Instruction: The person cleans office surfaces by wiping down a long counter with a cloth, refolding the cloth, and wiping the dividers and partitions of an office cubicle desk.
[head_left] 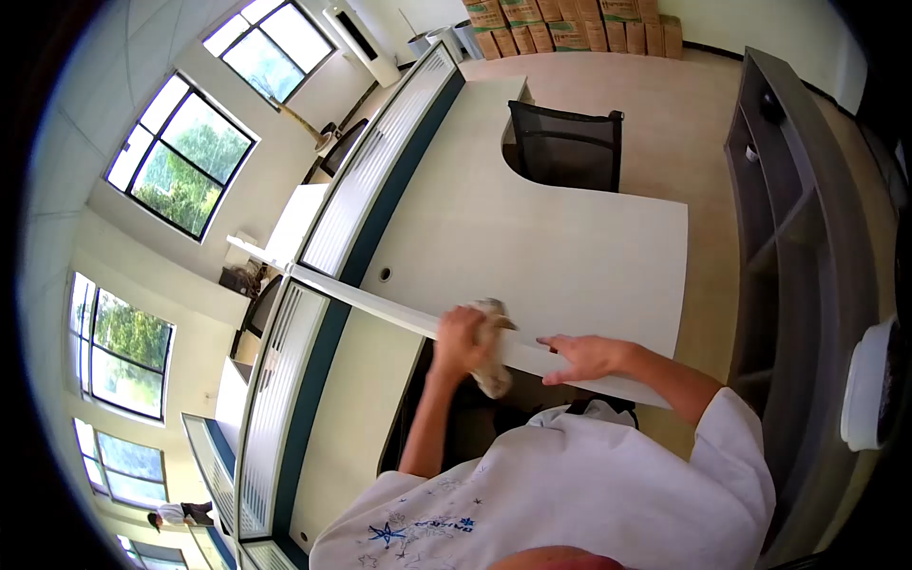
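Note:
My left hand (461,342) is closed around a crumpled, dirty beige cloth (492,372) at the low white partition (527,357) beside the desk. Part of the cloth sticks out above the fingers and part hangs below them. To the right, my right hand (589,359) is at the same partition's edge with fingers stretched out and nothing in them. Past both hands lies the wide white L-shaped desktop (570,256), which has a round cable hole (385,275) near its left side.
A black mesh chair (567,147) stands at the desk's far side. Slatted divider panels (380,152) run along the left, and a dark shelf unit (798,209) stands right. Cardboard boxes (575,24) are stacked at the back. Another person (180,514) is far off at lower left.

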`<act>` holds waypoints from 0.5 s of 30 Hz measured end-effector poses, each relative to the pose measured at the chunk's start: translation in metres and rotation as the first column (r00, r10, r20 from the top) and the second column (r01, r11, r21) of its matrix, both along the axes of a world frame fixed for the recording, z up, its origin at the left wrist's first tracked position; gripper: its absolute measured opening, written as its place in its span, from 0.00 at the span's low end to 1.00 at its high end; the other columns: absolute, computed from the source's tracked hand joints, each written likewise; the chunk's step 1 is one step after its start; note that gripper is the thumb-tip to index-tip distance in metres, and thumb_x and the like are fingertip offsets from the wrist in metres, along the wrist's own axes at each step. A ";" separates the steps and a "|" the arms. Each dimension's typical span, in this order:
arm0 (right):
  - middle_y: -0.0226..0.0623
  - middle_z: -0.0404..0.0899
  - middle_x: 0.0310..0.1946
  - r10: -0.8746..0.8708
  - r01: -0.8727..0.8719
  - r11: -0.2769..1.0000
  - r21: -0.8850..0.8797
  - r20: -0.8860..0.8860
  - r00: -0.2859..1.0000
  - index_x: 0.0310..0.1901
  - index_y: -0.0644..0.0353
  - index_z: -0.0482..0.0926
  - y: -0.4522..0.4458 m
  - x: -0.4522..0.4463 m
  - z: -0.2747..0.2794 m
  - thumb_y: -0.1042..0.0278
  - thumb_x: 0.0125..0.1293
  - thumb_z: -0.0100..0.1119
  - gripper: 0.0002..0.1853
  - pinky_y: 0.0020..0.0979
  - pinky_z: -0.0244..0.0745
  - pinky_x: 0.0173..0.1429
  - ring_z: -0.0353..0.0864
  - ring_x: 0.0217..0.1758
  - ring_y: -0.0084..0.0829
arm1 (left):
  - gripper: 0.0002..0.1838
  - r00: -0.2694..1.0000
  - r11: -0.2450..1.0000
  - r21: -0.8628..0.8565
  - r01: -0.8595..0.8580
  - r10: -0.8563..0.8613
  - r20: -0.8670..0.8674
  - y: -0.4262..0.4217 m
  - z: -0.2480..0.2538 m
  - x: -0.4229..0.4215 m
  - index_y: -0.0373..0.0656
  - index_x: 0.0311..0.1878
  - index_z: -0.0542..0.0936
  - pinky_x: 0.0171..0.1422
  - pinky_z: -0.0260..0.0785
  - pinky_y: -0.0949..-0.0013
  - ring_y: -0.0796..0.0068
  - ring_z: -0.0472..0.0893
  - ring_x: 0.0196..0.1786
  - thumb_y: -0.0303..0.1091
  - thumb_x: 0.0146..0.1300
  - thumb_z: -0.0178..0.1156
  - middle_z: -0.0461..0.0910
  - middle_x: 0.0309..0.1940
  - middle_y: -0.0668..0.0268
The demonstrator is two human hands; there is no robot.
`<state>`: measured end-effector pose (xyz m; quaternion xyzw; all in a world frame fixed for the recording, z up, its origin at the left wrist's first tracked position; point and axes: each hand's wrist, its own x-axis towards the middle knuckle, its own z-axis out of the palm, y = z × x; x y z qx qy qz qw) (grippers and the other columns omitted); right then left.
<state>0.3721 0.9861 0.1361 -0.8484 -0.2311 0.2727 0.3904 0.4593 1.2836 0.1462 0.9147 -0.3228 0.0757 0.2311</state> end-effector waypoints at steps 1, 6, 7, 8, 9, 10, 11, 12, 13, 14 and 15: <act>0.56 0.74 0.73 0.008 -0.007 1.000 0.020 -0.034 0.999 0.82 0.66 0.56 0.002 0.003 -0.016 0.25 0.64 0.64 0.60 0.45 0.71 0.78 0.75 0.75 0.52 | 0.16 0.999 0.999 -0.039 0.034 -0.032 0.039 -0.030 0.000 -0.024 0.41 0.45 0.86 0.54 0.72 0.49 0.47 0.81 0.47 0.41 0.59 0.68 0.84 0.40 0.55; 0.56 0.73 0.72 -0.040 0.055 0.992 0.113 -0.128 0.991 0.77 0.66 0.61 -0.001 0.013 -0.026 0.34 0.61 0.77 0.55 0.43 0.72 0.76 0.77 0.73 0.50 | 0.21 0.991 0.996 -0.049 0.076 -0.081 -0.102 -0.078 0.026 -0.071 0.40 0.57 0.84 0.69 0.72 0.50 0.48 0.81 0.61 0.46 0.72 0.61 0.82 0.55 0.53; 0.56 0.73 0.72 -0.067 0.084 0.987 0.140 -0.123 0.990 0.76 0.67 0.62 -0.004 0.014 -0.028 0.34 0.60 0.78 0.56 0.44 0.72 0.75 0.77 0.73 0.50 | 0.21 0.974 0.994 -0.095 0.060 -0.079 -0.213 -0.070 0.027 -0.071 0.40 0.59 0.84 0.69 0.73 0.50 0.48 0.81 0.61 0.46 0.73 0.59 0.82 0.56 0.53; 0.52 0.76 0.68 -0.185 0.209 0.973 0.094 -0.217 0.958 0.72 0.67 0.66 -0.002 0.016 -0.013 0.34 0.56 0.80 0.54 0.42 0.74 0.71 0.79 0.69 0.47 | 0.22 0.918 0.974 -0.226 0.000 -0.090 -0.387 -0.058 0.038 -0.071 0.43 0.64 0.81 0.70 0.73 0.50 0.47 0.80 0.65 0.46 0.75 0.57 0.81 0.61 0.55; 0.51 0.76 0.67 -0.300 0.304 0.952 0.031 -0.098 0.949 0.72 0.66 0.67 0.003 0.014 -0.002 0.32 0.56 0.79 0.54 0.42 0.74 0.69 0.78 0.68 0.48 | 0.24 0.841 0.940 -0.340 -0.029 -0.160 -0.516 -0.044 0.042 -0.061 0.45 0.69 0.78 0.72 0.72 0.51 0.47 0.79 0.69 0.47 0.77 0.55 0.79 0.67 0.54; 0.50 0.77 0.66 -0.400 0.400 0.916 -0.013 0.036 0.916 0.71 0.65 0.68 0.008 0.012 0.007 0.31 0.56 0.79 0.54 0.43 0.74 0.68 0.77 0.68 0.49 | 0.24 0.837 0.915 -0.396 -0.073 -0.160 -0.524 -0.028 0.043 -0.050 0.46 0.71 0.76 0.74 0.72 0.52 0.49 0.78 0.71 0.47 0.79 0.54 0.76 0.71 0.54; 0.49 0.77 0.65 -0.483 0.496 0.868 -0.035 0.176 0.858 0.71 0.64 0.69 0.011 0.010 0.012 0.30 0.55 0.78 0.53 0.43 0.75 0.66 0.77 0.67 0.49 | 0.22 0.908 0.953 -0.291 -0.078 -0.052 -0.415 -0.008 0.044 -0.035 0.46 0.70 0.77 0.74 0.73 0.52 0.51 0.78 0.71 0.46 0.80 0.57 0.75 0.73 0.55; 0.47 0.78 0.61 -0.523 0.497 0.850 0.173 0.386 0.760 0.68 0.62 0.71 0.013 0.008 -0.003 0.34 0.55 0.80 0.49 0.41 0.74 0.63 0.77 0.63 0.50 | 0.20 0.904 0.964 -0.221 -0.150 0.043 -0.426 0.010 0.055 -0.020 0.44 0.68 0.79 0.80 0.66 0.53 0.48 0.74 0.76 0.39 0.78 0.61 0.73 0.75 0.52; 0.47 0.77 0.61 -0.474 0.419 0.880 0.224 0.475 0.741 0.69 0.62 0.71 0.016 0.007 -0.001 0.35 0.55 0.80 0.49 0.42 0.74 0.64 0.76 0.63 0.50 | 0.18 0.943 0.973 -0.133 -0.187 0.141 -0.300 0.039 0.038 0.004 0.46 0.64 0.81 0.76 0.70 0.51 0.48 0.76 0.73 0.40 0.76 0.63 0.76 0.72 0.54; 0.47 0.77 0.62 -0.431 0.336 0.903 0.269 0.556 0.711 0.70 0.61 0.71 0.026 0.005 0.002 0.36 0.56 0.80 0.49 0.43 0.74 0.65 0.76 0.64 0.50 | 0.15 0.954 0.970 -0.030 -0.242 0.232 -0.187 0.063 0.035 0.027 0.45 0.59 0.83 0.70 0.73 0.48 0.47 0.79 0.67 0.40 0.75 0.64 0.82 0.63 0.56; 0.47 0.76 0.62 -0.397 0.252 0.916 0.311 0.628 0.670 0.71 0.61 0.70 0.038 0.002 0.004 0.38 0.56 0.80 0.49 0.44 0.74 0.66 0.76 0.65 0.51 | 0.13 0.924 0.938 0.022 -0.346 0.345 -0.168 0.084 0.026 0.050 0.44 0.54 0.86 0.67 0.73 0.46 0.47 0.81 0.62 0.40 0.74 0.65 0.87 0.52 0.58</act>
